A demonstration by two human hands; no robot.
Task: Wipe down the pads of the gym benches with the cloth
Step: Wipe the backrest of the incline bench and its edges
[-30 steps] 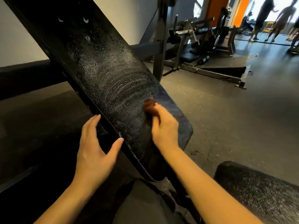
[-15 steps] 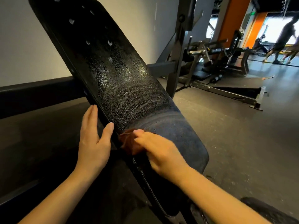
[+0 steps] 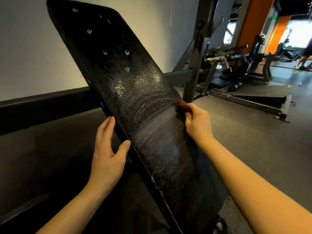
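Observation:
A long black inclined bench back pad (image 3: 118, 68) runs from upper left to lower right, speckled with spray droplets above and streaked with wipe marks in the middle. My right hand (image 3: 197, 122) grips a small dark red cloth (image 3: 181, 104) at the pad's right edge, about halfway up. My left hand (image 3: 108, 149) holds the pad's left edge, fingers behind it and thumb on the front rim.
A dark steel rack upright (image 3: 195, 53) stands right behind the pad. More gym machines (image 3: 244, 65) stand at the back right on the dark rubber floor (image 3: 253, 149). A person's legs (image 3: 302, 63) show at the far right. A pale wall (image 3: 25, 48) fills the left.
My right hand has swept the cloth from the pad's left edge across to its right edge and a little higher up. The view has tilted upward. My left hand stays on the left edge.

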